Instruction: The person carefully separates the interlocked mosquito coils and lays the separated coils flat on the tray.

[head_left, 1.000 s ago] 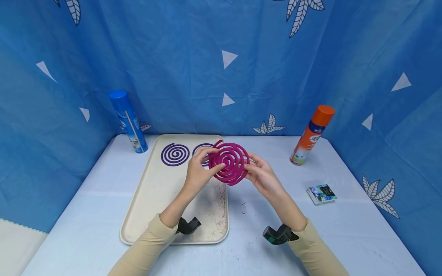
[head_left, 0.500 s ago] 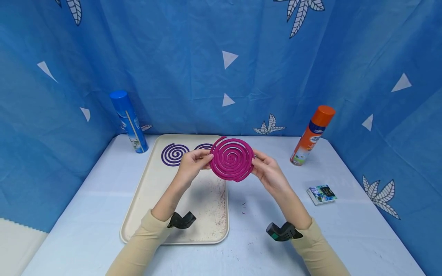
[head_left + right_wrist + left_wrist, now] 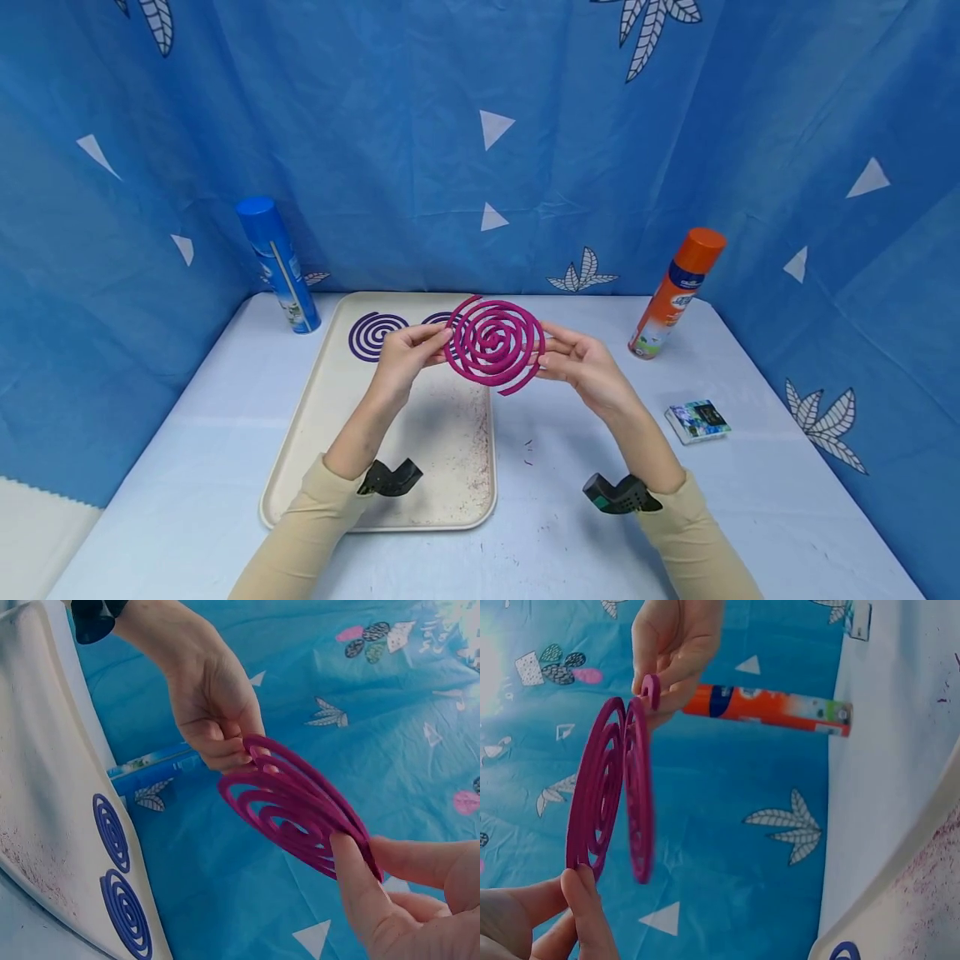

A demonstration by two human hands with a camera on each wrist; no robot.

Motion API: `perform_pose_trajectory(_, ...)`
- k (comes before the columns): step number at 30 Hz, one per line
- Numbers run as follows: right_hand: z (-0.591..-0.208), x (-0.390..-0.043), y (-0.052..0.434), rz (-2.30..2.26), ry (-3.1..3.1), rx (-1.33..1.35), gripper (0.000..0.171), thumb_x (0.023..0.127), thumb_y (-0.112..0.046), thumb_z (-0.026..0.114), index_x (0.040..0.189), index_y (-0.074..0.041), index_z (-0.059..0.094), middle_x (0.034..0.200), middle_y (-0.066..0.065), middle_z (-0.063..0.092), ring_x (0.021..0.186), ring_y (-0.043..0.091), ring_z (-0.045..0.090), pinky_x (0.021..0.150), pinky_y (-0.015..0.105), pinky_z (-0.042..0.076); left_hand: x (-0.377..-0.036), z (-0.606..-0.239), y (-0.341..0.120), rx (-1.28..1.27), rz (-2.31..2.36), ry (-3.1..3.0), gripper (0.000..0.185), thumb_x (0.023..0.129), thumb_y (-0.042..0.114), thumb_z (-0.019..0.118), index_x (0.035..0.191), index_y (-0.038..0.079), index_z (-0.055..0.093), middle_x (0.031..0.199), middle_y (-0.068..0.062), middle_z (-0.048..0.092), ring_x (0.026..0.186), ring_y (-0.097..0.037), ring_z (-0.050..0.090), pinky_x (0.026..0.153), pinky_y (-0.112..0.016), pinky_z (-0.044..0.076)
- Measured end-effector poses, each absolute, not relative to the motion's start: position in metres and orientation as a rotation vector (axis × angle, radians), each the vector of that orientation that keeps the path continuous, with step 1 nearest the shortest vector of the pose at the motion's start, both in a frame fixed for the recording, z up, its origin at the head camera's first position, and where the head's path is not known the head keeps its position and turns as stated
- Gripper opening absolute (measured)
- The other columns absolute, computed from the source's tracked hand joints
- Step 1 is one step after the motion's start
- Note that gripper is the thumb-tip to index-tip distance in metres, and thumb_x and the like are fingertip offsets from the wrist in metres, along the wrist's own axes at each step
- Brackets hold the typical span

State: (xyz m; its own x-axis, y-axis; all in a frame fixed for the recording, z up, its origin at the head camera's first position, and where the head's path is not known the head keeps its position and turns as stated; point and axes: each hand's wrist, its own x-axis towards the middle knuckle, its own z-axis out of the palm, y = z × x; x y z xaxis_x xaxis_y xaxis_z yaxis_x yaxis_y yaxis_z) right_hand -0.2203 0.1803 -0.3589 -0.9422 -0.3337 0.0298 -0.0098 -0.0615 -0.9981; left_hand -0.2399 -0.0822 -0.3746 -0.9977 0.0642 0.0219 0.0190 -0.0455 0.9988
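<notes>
A pair of magenta mosquito coils (image 3: 491, 341) is held up in mid-air between the two hands, over the tray's right edge. My left hand (image 3: 397, 367) pinches the left rim between thumb and fingers. At the right rim, my right hand (image 3: 592, 375) grips with thumb and fingertips. The left wrist view shows the spirals edge-on as two layers: one coil (image 3: 576, 806) rises from the left fingertips, and the other coil (image 3: 640, 802) hangs beside it from the right hand. The layers part widely at the lower end and lie close near the top.
Two purple coils lie at the back of the cream tray (image 3: 322, 450); the left purple coil (image 3: 363, 337) is partly covered by the hand. A blue spray can (image 3: 281, 271) stands back left, an orange spray can (image 3: 671, 300) back right. A small patterned box (image 3: 697, 421) lies at right.
The magenta coils have gone from lying nearly flush half a second ago to visibly offset layers. My left hand moved from the spiral's middle to its left rim; both hands spread slightly apart.
</notes>
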Motion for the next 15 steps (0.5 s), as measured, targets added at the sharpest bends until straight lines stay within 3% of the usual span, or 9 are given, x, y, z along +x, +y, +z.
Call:
perform_pose_trajectory(8, -0.3598, -0.2239, 0.18, -2.277, 1.888, -0.217, 0.06, 0.094, 0.003, 0.052, 0.147, 0.004, 0.025, 0.093, -0.011, 0.071, 0.088, 0.004, 0.07, 0.076, 0.022, 0.058, -0.2412, -0.3756, -0.0829, 0.05, 2.278, 2.125, 0.035, 0.091, 0.015, 0.064, 0.119, -0.005, 0.063, 0.087, 0.001, 0.069, 0.067, -0.001, 0.066, 0.069, -0.014, 0.056)
perform_pose_trajectory(15, -0.3573, -0.2246, 0.1824, -2.346, 1.809, -0.175, 0.06, 0.094, 0.004, 0.05, 0.148, 0.004, 0.023, 0.092, -0.009, 0.072, 0.088, 0.005, 0.07, 0.075, 0.023, 0.059, -0.2457, -0.3754, -0.0874, 0.018, 2.342, 2.101, 0.034, 0.092, 0.013, 0.063, 0.119, -0.006, 0.061, 0.08, 0.007, 0.067, 0.065, 0.0, 0.064, 0.067, -0.013, 0.056)
